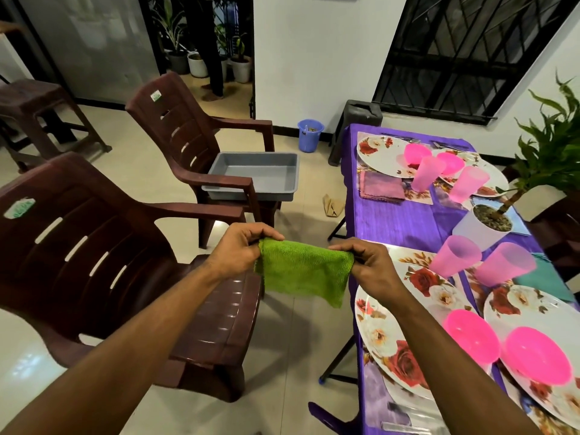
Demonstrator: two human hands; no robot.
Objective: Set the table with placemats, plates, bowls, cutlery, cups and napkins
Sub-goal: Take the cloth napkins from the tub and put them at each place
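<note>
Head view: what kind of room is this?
Likely a home dining area: a table in a purple cloth laid with floral plates and pink cups, brown plastic armchairs beside it, potted plants.

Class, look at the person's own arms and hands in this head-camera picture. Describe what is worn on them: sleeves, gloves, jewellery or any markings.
Both forearms are bare as far as the frame shows, with no sleeves in view. The left hand and right hand wear no gloves. No watch, bracelet or ring is visible on the parts that show, and no markings can be made out.
</note>
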